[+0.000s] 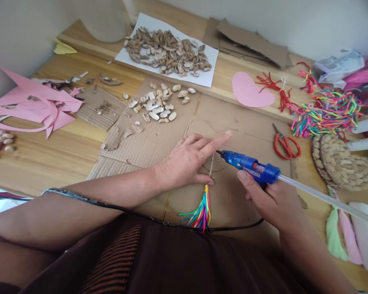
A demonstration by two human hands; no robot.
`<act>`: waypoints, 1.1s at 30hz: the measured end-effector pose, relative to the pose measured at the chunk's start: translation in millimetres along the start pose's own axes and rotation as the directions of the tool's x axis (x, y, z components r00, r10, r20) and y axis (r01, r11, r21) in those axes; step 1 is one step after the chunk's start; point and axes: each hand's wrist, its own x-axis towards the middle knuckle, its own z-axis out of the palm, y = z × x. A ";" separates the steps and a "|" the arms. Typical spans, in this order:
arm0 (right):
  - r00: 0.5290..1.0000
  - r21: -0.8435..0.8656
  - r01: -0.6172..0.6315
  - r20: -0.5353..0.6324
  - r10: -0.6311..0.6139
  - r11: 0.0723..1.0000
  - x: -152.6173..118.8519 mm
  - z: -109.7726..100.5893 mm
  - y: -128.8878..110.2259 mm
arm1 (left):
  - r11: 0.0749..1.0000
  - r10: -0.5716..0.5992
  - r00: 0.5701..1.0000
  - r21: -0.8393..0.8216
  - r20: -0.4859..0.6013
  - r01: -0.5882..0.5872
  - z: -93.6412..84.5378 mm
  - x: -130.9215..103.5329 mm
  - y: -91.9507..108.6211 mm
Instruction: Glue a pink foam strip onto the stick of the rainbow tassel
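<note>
My right hand [270,200] is wrapped round a blue hot glue gun [243,161], with a long clear glue stick [313,192] coming out of its back. The gun's dark nozzle points left, close to my left hand [191,161]. That hand lies palm down over the cardboard, index finger stretched out and thumb apart. By the thumb is the yellow-bound top of a multicoloured tassel [202,210]. A pale string [212,163] runs up from the tassel between thumb and index finger, near the nozzle. My left palm hides what lies under it.
Peanut shells [158,102] lie on the cardboard sheet [141,143], more on white paper [207,79] behind. Red-handled scissors [286,145], colourful cords [328,110] and a peanut-covered piece [346,163] lie right. Pink paper scraps [37,106] lie left. A black cable [125,210] crosses my left forearm.
</note>
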 end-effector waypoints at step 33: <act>0.996 -0.033 0.085 0.006 -0.085 0.996 0.3 1.3 0.5 | 1.000 -0.023 0.998 -0.009 0.054 0.023 1.1 0.7 -1.8</act>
